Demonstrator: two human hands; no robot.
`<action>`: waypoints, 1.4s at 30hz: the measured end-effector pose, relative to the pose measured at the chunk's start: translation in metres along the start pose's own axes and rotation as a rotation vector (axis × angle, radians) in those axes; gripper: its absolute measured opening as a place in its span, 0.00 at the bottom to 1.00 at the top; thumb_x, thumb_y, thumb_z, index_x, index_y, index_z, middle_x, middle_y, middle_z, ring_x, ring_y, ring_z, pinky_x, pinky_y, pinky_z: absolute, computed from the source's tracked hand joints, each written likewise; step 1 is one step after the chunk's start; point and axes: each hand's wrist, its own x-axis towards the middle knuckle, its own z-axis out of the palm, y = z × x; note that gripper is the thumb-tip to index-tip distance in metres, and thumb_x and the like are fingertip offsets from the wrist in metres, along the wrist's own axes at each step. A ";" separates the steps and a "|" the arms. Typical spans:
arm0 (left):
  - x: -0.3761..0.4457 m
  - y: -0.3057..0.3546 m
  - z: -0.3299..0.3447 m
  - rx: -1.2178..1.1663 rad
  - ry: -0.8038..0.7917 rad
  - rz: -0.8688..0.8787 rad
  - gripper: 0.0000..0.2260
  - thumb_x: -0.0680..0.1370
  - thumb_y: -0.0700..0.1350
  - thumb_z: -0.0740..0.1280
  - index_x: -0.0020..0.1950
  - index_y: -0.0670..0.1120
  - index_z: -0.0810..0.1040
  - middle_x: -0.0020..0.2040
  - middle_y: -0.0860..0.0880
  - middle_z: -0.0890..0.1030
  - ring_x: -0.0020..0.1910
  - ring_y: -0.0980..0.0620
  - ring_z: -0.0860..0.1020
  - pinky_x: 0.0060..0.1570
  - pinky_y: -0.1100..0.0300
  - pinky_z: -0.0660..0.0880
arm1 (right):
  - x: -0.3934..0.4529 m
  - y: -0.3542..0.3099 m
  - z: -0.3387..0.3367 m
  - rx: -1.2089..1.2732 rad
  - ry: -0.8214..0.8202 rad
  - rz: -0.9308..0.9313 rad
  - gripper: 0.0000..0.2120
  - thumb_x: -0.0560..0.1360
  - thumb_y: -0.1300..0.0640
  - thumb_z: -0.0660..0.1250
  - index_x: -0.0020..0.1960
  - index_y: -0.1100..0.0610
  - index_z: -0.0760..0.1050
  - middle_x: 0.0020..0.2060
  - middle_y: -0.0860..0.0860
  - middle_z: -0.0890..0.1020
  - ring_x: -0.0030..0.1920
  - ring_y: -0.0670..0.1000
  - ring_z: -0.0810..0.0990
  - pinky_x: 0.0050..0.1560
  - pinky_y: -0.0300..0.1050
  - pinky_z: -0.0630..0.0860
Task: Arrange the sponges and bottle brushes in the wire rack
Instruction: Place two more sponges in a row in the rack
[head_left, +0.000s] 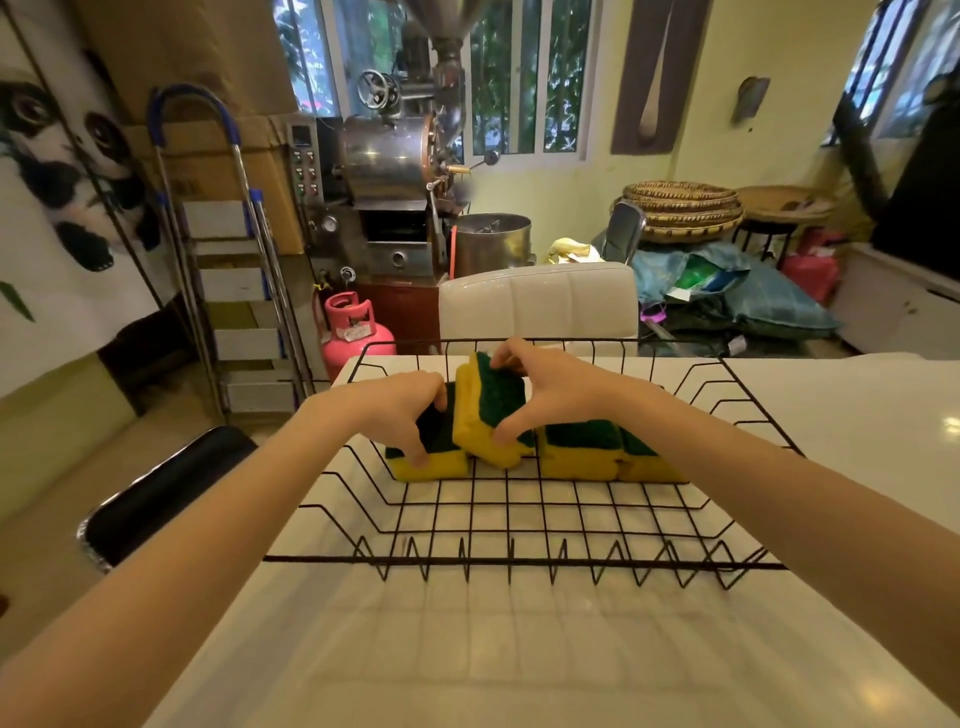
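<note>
A black wire rack (519, 560) sits on the white table. Several yellow sponges with green scouring tops lie in a row inside it. My right hand (550, 389) grips a tilted sponge (491, 415) that leans up on edge in the middle of the row. My left hand (400, 410) rests on the leftmost flat sponge (441, 465), fingers pressing on its green top and front edge. Two more flat sponges (582, 452) lie to the right, partly under my right wrist. No bottle brush is in view.
The white table (467, 649) extends toward me from the rack. A white chair back (540, 301) stands beyond the table's far edge. A black stool (156, 493) is at the left, with a pink gas cylinder (353, 332) and a stepladder (228, 260) behind it.
</note>
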 end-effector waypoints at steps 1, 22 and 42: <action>0.000 0.000 0.000 -0.002 -0.005 -0.004 0.27 0.67 0.43 0.73 0.62 0.46 0.65 0.56 0.47 0.70 0.50 0.50 0.69 0.44 0.59 0.68 | 0.000 0.000 0.001 0.003 -0.004 0.001 0.37 0.62 0.51 0.76 0.65 0.54 0.62 0.63 0.55 0.71 0.62 0.55 0.71 0.61 0.51 0.74; -0.002 -0.008 0.007 -0.114 0.070 0.064 0.23 0.68 0.41 0.72 0.59 0.48 0.67 0.61 0.45 0.70 0.53 0.50 0.70 0.49 0.58 0.71 | 0.001 0.004 0.013 -0.205 -0.067 -0.036 0.36 0.65 0.49 0.73 0.67 0.55 0.62 0.62 0.55 0.72 0.54 0.49 0.69 0.51 0.43 0.73; -0.017 0.017 0.014 0.003 0.131 0.017 0.19 0.72 0.42 0.68 0.60 0.44 0.68 0.59 0.44 0.73 0.53 0.49 0.71 0.51 0.59 0.70 | -0.011 -0.016 0.029 -0.770 0.024 -0.070 0.31 0.71 0.40 0.63 0.69 0.54 0.64 0.63 0.58 0.69 0.64 0.58 0.66 0.61 0.55 0.67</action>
